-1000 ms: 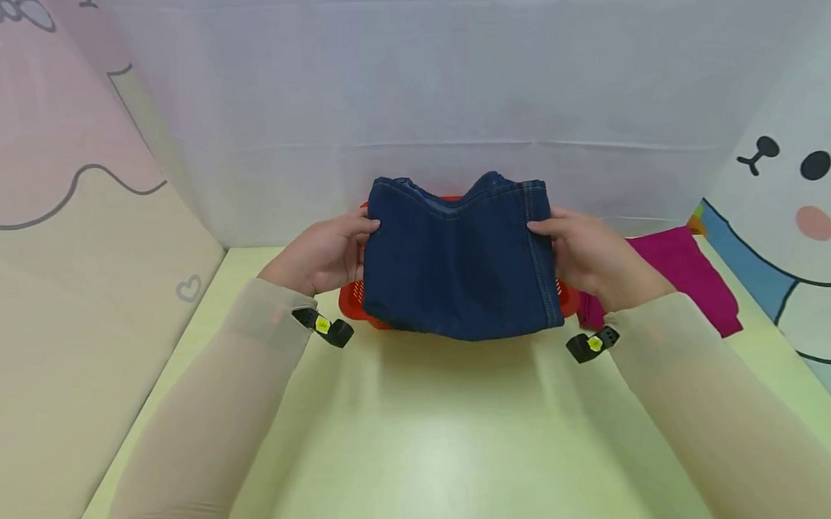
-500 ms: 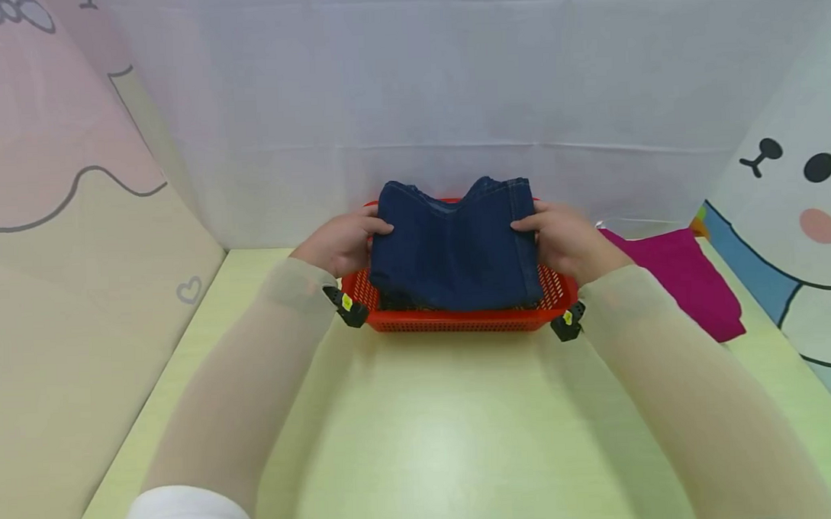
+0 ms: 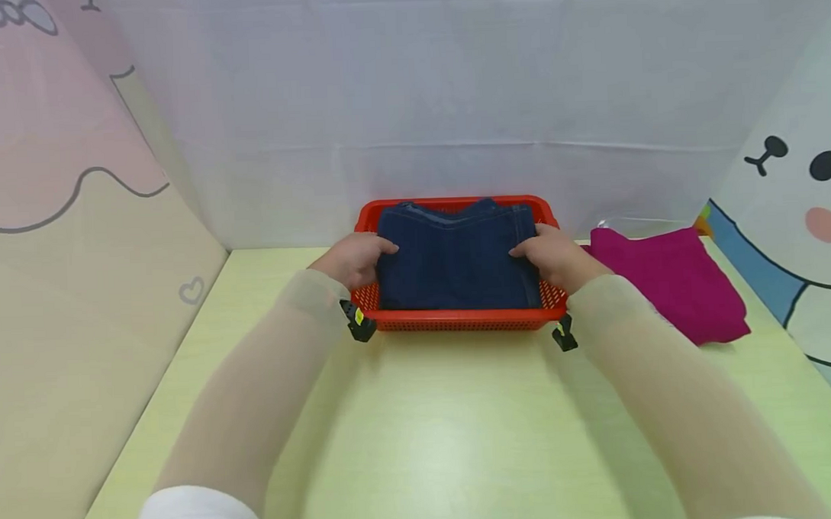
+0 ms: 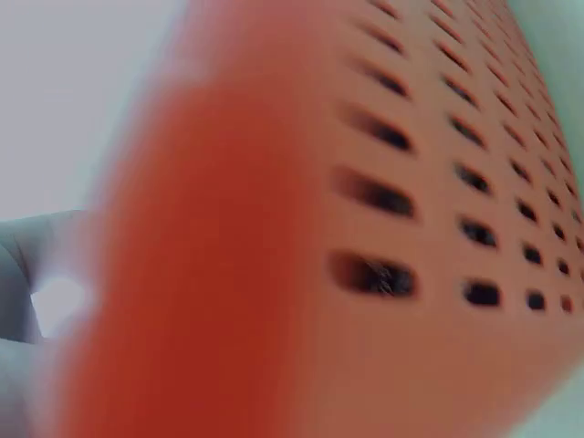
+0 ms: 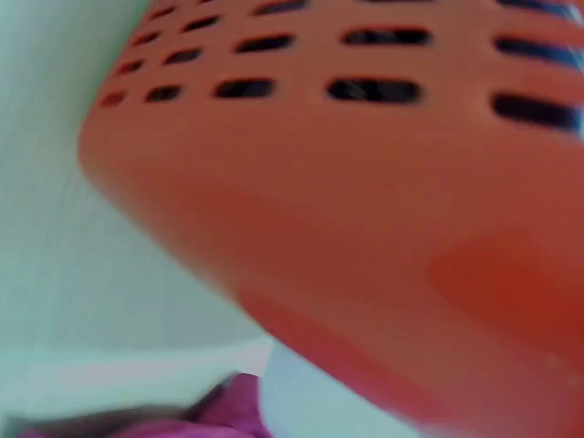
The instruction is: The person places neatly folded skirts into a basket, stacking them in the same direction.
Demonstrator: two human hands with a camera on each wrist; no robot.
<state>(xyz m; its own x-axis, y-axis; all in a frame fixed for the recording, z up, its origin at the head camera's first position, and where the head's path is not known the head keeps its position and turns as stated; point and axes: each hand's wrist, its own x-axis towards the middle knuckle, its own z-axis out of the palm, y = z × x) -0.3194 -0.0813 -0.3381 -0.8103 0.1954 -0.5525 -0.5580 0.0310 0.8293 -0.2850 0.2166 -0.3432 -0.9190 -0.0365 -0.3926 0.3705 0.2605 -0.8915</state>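
Observation:
Folded dark-blue jeans (image 3: 450,262) lie within the red plastic basket (image 3: 459,317) in the head view, their curved waist edge towards the back wall. My left hand (image 3: 356,258) reaches over the basket's left side and pinches the left edge of the denim, thumb on top. On the opposite side, my right hand (image 3: 555,256) pinches the right edge, beside the stitched seam. In both wrist views the basket's slotted wall (image 4: 447,356) fills most of the picture. Dark cloth shows through the slots.
Magenta folded cloth (image 3: 671,285) lies on the pale table (image 3: 429,442) right of the basket, close to my right forearm. A white sheet-covered wall (image 3: 450,82) stands right behind the basket. Printed side panels (image 3: 80,302) border the table.
Both hands have lowered the jeans from above the basket down into it, and moved slightly closer together. The basket's rim, earlier largely covered, now shows around the jeans.

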